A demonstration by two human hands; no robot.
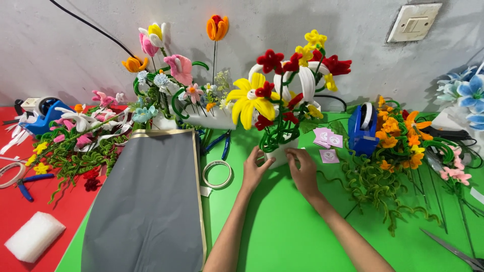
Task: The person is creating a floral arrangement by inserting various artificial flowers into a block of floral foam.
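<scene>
Single head-worn view, set above the near edge of the bright green surface (282,236), angled down and forward toward the grey plastered wall (282,30). Close range; both forearms enter from below.

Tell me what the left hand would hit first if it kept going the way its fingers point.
The left hand points up and right toward the white base of the pipe-cleaner flower arrangement. Its fingertips look already at or touching that base, so it would meet that first; exact contact is unclear from this view.
</scene>
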